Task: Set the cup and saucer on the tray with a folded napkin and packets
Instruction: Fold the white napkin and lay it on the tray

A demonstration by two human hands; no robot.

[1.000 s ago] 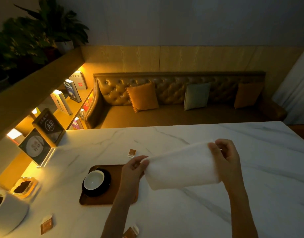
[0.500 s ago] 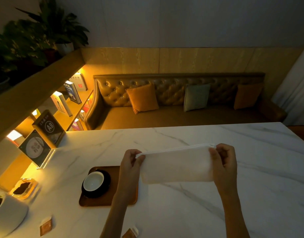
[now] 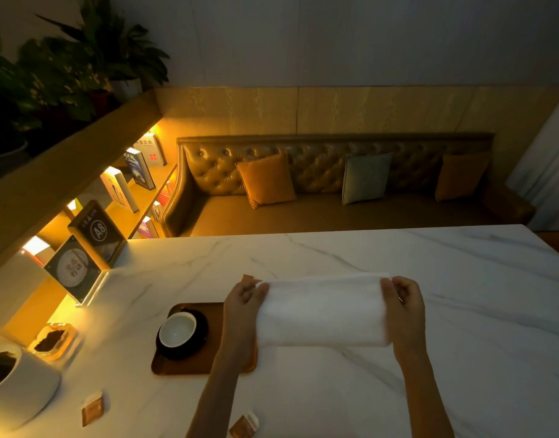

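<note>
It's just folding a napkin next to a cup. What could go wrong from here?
The napkin hangs pinched only at its ends by the left hand and right hand; a slip could undo the fold. The left forearm crosses the tray, close to the cup, so it might knock it. A packet beside that forearm could get swept away.

Quick count: one tray point(image 3: 180, 368), one saucer point(image 3: 180, 352), one cup point(image 3: 177, 330), one napkin point(image 3: 322, 311). Two hands, left hand point(image 3: 245, 306) and right hand point(image 3: 405, 306). Three packets point(image 3: 92, 408) point(image 3: 244, 425) point(image 3: 248, 279), two near, one farther. Far sofa point(image 3: 335, 216) has three cushions point(image 3: 265, 180) point(image 3: 365, 178) point(image 3: 461, 177): two orange, one pale. Two sign stands point(image 3: 98, 232) point(image 3: 72, 270) on the left.
</note>
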